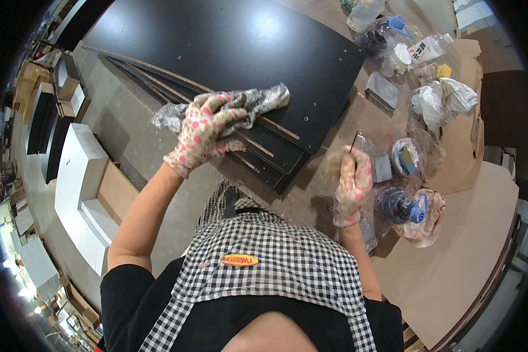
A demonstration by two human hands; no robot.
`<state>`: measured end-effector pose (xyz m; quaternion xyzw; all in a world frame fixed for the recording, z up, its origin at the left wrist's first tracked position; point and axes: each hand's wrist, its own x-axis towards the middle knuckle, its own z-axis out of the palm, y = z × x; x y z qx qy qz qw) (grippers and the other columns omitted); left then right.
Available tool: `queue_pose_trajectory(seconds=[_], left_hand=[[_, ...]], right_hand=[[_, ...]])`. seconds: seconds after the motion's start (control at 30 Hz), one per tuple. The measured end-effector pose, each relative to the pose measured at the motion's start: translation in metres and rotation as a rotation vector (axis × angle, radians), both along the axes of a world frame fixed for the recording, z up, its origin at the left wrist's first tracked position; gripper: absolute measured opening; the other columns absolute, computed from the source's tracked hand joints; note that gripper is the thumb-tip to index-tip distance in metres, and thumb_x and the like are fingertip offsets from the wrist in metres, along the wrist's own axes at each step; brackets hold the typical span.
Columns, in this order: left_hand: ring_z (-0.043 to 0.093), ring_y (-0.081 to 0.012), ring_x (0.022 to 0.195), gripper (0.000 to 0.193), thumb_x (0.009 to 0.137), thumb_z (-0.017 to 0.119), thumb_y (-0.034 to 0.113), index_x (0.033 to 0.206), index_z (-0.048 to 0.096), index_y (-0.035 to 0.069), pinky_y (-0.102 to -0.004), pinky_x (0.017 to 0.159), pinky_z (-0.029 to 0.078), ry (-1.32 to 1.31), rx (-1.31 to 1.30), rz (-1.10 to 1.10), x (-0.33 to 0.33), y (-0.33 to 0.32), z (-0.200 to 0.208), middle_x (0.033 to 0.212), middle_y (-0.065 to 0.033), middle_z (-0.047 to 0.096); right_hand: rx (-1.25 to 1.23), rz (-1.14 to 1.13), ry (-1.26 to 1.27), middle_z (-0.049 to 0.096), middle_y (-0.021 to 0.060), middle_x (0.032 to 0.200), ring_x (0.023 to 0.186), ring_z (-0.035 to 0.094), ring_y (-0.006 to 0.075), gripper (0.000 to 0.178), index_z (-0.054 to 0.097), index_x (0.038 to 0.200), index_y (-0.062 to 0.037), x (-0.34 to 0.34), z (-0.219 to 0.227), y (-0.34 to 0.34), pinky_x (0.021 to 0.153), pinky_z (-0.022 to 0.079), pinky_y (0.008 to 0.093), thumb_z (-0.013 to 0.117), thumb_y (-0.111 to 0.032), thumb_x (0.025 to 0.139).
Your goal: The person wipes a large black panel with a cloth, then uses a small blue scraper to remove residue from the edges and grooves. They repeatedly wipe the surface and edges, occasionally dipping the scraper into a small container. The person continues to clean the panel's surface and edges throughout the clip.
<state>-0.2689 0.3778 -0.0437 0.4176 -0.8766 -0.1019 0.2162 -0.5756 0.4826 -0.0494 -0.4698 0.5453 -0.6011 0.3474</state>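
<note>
My left hand (203,132), in a white glove with pink dots, is closed over a crumpled, grey-stained rag (270,98). The rag lies across the near edges of stacked black panels (234,50), whose raw brown edges fan apart. The top panel is smooth and has a few small holes. To the right of the stack, apart from it, my right hand (353,182) wears a matching stained glove. Its fingers pinch a thin dark stick-like tool (354,141) that points up; the tool's lower part is hidden in the glove.
Along the right lie a clear bottle (431,48), a cut jug with dark liquid (393,205), a round tub (406,157), a grey block (382,91) and white plastic bags (443,102), partly on cardboard (463,141). White boards (79,188) stand at the left.
</note>
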Motion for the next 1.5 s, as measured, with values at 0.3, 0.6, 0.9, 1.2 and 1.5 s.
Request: queue_pose_trajectory(seconds=[0.3,0.6,0.9,1.2,1.5], left_hand=[[0.056,-0.0338,0.104,0.031,0.064,0.087,0.033,0.084,0.071,0.015,-0.0464,0.086,0.047,0.170,0.044,0.013,-0.001,0.008,0.007,0.109,-0.0056,0.064],[0.062,-0.0266,0.083,0.060,0.076,0.079,0.023,0.134,0.061,0.017,-0.0417,0.075,0.047,-0.200,0.075,-0.126,-0.030,0.023,0.047,0.098,-0.0061,0.065],[0.063,-0.0310,0.099,0.058,0.067,0.084,0.020,0.121,0.062,0.012,-0.0453,0.083,0.051,-0.263,0.259,-0.191,-0.062,0.008,0.048,0.113,-0.0080,0.059],[0.062,-0.0229,0.096,0.029,0.082,0.073,0.027,0.107,0.067,0.014,-0.0396,0.081,0.050,-0.195,-0.013,-0.178,-0.051,0.022,0.024,0.105,-0.0042,0.061],[0.060,-0.0250,0.094,0.031,0.080,0.072,0.023,0.109,0.064,0.014,-0.0417,0.081,0.047,-0.183,-0.038,-0.177,-0.057,0.021,0.022,0.105,-0.0050,0.059]], right_hand=[[-0.107,-0.060,0.589,0.067,0.0125,0.093,0.087,0.063,0.0286,0.010,0.066,0.101,-0.0009,0.018,-0.010,-0.042,0.078,0.051,0.0373,0.065,0.000,0.092],[-0.128,-0.036,0.570,0.068,0.0122,0.092,0.083,0.064,0.0293,0.012,0.065,0.102,-0.0007,0.022,-0.005,-0.039,0.074,0.051,0.0389,0.066,0.001,0.090],[-0.098,0.080,0.531,0.071,0.0119,0.094,0.082,0.068,0.0216,0.012,0.066,0.105,0.0009,0.032,0.002,-0.018,0.073,0.054,0.0325,0.059,0.002,0.095],[0.061,0.108,0.117,0.070,0.0117,0.101,0.089,0.069,0.0185,0.018,0.062,0.112,0.0005,0.031,-0.007,0.021,0.079,0.056,0.0325,0.057,0.003,0.096],[0.149,-0.207,-0.411,0.068,0.0138,0.112,0.069,0.065,0.0135,0.024,0.052,0.120,-0.0039,-0.005,-0.035,-0.038,0.058,0.051,0.0255,0.048,-0.023,0.106]])
